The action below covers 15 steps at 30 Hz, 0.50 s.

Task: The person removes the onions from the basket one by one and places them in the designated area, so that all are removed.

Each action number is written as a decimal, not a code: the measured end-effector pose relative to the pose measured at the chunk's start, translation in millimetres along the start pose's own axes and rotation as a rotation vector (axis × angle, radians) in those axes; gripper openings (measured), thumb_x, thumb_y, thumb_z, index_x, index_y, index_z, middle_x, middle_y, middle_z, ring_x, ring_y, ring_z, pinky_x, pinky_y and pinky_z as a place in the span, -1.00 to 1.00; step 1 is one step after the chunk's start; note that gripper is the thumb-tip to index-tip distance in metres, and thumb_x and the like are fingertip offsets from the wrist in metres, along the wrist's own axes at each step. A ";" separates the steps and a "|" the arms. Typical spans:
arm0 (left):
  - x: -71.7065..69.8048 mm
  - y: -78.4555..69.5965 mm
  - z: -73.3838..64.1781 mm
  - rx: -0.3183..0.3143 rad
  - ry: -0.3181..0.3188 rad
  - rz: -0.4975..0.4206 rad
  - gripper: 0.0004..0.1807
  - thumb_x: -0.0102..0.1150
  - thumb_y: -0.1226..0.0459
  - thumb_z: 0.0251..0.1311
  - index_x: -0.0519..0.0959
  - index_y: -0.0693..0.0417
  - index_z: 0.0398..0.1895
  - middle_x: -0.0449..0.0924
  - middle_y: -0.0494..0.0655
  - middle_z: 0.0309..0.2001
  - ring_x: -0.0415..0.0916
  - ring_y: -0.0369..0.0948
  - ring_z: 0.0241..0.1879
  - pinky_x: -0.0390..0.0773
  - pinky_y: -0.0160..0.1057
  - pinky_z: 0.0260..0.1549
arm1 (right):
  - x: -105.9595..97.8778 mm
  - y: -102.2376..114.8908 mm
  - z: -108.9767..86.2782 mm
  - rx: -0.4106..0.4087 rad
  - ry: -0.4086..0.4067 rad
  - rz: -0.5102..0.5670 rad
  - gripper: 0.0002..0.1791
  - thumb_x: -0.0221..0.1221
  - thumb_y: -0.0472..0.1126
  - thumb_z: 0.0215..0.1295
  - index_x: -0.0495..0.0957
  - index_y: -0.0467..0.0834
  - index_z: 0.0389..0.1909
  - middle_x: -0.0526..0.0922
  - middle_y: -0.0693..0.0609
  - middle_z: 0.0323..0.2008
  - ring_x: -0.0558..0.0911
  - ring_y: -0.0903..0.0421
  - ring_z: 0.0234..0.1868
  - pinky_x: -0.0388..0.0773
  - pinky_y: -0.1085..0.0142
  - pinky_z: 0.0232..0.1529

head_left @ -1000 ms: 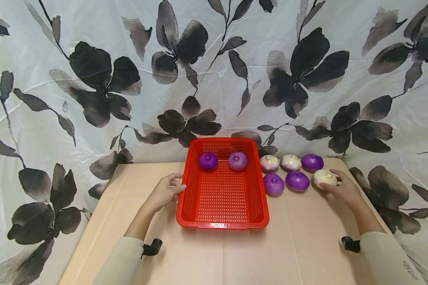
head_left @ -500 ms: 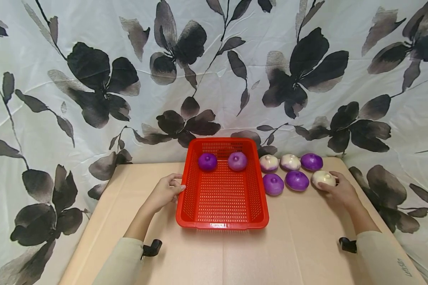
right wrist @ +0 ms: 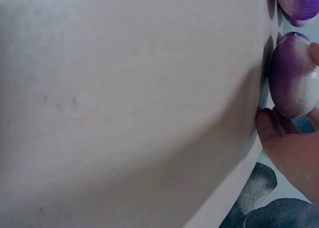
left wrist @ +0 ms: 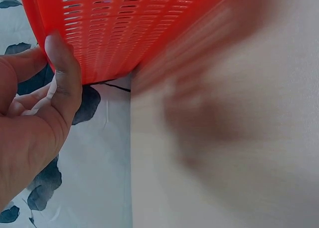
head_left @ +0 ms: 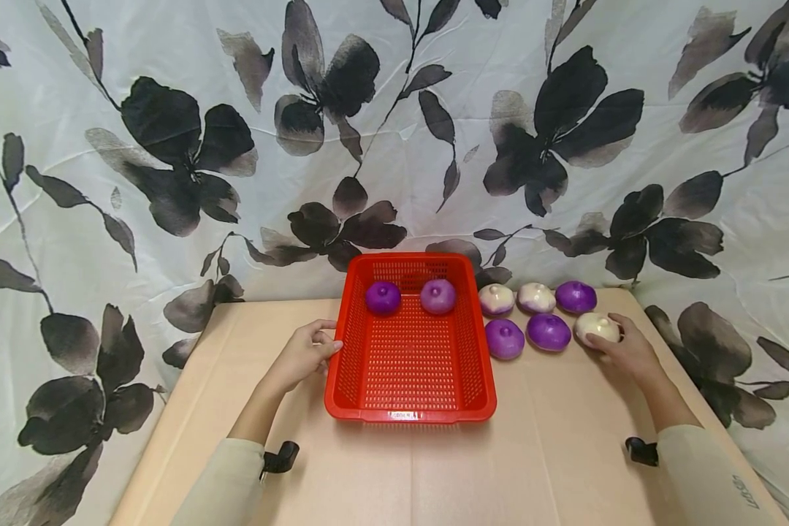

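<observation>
My left hand (head_left: 305, 356) grips the left rim of a red perforated plastic basket (head_left: 410, 417). In the left wrist view the thumb (left wrist: 62, 63) lies against the basket's wall, with other fingers behind the rim. Two purple turnips, the left one (head_left: 383, 299) and the right one (head_left: 437, 297), sit apart at the basket's far end. At the right end of the turnips on the table, my right hand (head_left: 633, 353) has its thumb and fingers around a turnip (head_left: 596, 328) showing its white side up. That turnip's purple part (right wrist: 289, 63) shows in the right wrist view.
Right of the basket, more turnips stand in two rows: white-topped ones (head_left: 497, 301) (head_left: 535, 299) and purple ones (head_left: 575, 297) (head_left: 505, 340) (head_left: 549, 333). The pale table (head_left: 434, 475) ends at a floral cloth (head_left: 434, 146) behind and at the sides.
My right hand and forearm have shifted slightly left, still around the white-topped turnip. The left hand, basket and other turnips stay in place.
</observation>
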<state>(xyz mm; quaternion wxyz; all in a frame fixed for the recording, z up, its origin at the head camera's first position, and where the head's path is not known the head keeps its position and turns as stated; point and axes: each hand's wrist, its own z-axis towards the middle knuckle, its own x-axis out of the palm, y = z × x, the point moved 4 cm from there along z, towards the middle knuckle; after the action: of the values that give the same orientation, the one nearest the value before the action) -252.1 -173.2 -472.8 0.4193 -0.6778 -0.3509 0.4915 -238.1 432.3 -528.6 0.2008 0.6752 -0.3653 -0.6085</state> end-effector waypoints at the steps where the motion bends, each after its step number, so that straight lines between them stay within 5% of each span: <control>1: -0.5 0.3 0.1 -0.002 -0.002 0.000 -0.46 0.17 0.48 0.39 0.33 0.42 0.40 0.55 0.07 -0.33 0.50 -0.11 -0.59 0.65 -0.22 -0.62 | 0.1 0.6 -0.2 -0.002 -0.002 -0.002 0.06 0.11 0.18 0.51 -0.21 -0.46 0.58 0.03 -0.66 0.44 0.15 -0.60 0.43 0.22 -0.41 0.40; 15: -1.0 -1.5 -3.0 0.003 0.005 -0.026 -0.44 0.22 0.42 0.39 0.35 0.35 0.41 0.58 0.06 -0.30 0.52 -0.10 -0.57 0.69 -0.12 -0.60 | 2.1 4.3 -0.5 -0.034 0.000 -0.014 0.05 0.16 0.11 0.51 -0.20 -0.47 0.57 0.06 -0.67 0.43 0.17 -0.59 0.43 0.21 -0.41 0.39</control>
<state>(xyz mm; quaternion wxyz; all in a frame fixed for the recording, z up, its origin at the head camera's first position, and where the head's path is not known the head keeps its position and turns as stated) -249.6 -174.2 -470.6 0.4275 -0.6738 -0.3578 0.4849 -238.7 427.9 -526.8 0.2079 0.6742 -0.3500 -0.6162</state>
